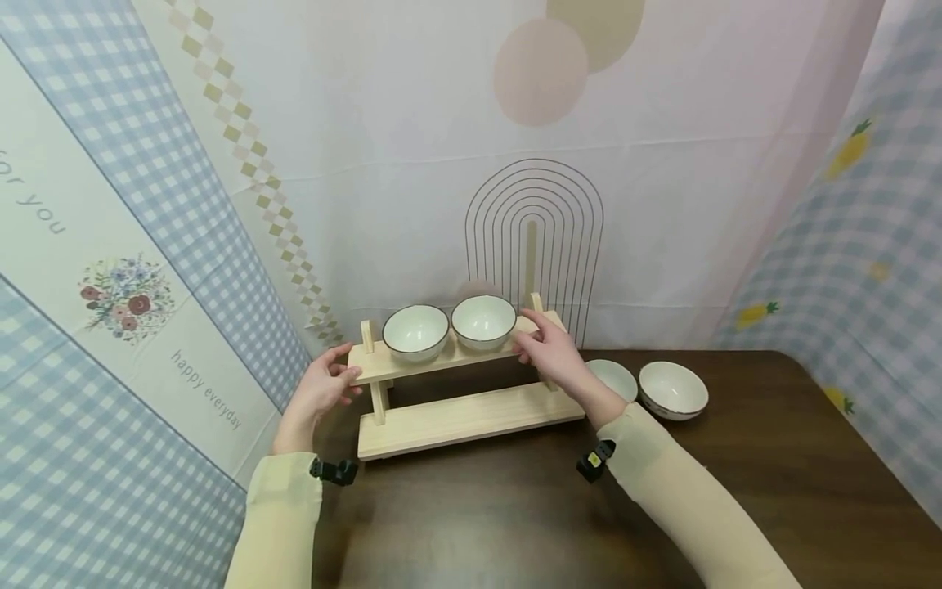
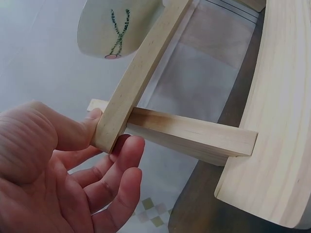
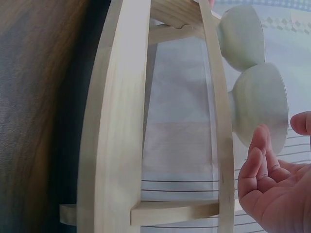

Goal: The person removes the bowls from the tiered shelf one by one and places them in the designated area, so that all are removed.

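Observation:
A two-tier wooden rack point(image 1: 471, 419) stands on the table. Its upper board carries two white bowls with dark rims, a left bowl point(image 1: 415, 334) and a right bowl point(image 1: 484, 319), side by side. My left hand point(image 1: 324, 383) pinches the left end of the upper board, thumb on one face and fingers on the other, as the left wrist view shows. My right hand point(image 1: 550, 350) is beside the right bowl, at the upper board's right end. In the right wrist view its loosely bent fingers point(image 3: 257, 160) come close to that bowl's side, with the thumb apart from them.
On the table right of the rack are two more bowls: one point(image 1: 614, 375) partly behind my right forearm, another point(image 1: 673, 388) beside it. A patterned cloth point(image 1: 412, 204) hangs behind the rack, and a checked cloth point(image 1: 221, 262) hangs at the left.

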`<state>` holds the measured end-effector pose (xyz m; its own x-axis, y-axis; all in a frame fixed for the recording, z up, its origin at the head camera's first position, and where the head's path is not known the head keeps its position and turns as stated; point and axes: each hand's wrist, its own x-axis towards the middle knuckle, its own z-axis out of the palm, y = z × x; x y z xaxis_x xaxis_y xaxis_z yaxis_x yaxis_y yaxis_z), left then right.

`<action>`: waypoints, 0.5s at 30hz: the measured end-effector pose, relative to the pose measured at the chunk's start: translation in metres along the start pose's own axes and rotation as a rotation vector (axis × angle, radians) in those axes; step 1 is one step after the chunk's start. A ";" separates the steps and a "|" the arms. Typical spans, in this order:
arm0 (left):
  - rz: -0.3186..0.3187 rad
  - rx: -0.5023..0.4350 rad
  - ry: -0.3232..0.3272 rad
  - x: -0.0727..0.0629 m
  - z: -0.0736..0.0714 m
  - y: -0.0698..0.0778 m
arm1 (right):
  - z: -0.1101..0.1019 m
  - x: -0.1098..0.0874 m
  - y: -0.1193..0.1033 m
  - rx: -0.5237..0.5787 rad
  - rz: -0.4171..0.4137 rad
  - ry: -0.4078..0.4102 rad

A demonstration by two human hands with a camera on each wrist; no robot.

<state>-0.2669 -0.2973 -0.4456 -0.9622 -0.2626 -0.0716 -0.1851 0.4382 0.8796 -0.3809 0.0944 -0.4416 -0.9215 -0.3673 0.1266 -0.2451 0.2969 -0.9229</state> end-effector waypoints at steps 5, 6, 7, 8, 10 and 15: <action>0.001 -0.010 -0.013 -0.002 -0.001 0.001 | 0.006 0.003 -0.006 -0.008 0.003 0.010; 0.000 -0.010 -0.014 -0.003 -0.001 0.002 | 0.007 0.004 -0.007 -0.009 0.003 0.012; 0.000 -0.012 -0.016 -0.003 -0.001 0.002 | 0.008 0.003 -0.008 -0.010 0.005 0.015; -0.002 -0.014 -0.017 -0.003 -0.002 0.003 | 0.009 0.003 -0.009 -0.012 0.006 0.019; 0.000 -0.015 -0.022 -0.004 -0.003 0.003 | 0.010 0.002 -0.011 -0.019 0.007 0.023; 0.003 -0.012 -0.032 -0.005 -0.004 0.002 | 0.013 0.000 -0.015 -0.032 0.010 0.032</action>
<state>-0.2621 -0.2988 -0.4412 -0.9688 -0.2335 -0.0835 -0.1797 0.4288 0.8854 -0.3734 0.0785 -0.4325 -0.9329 -0.3362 0.1291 -0.2448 0.3291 -0.9120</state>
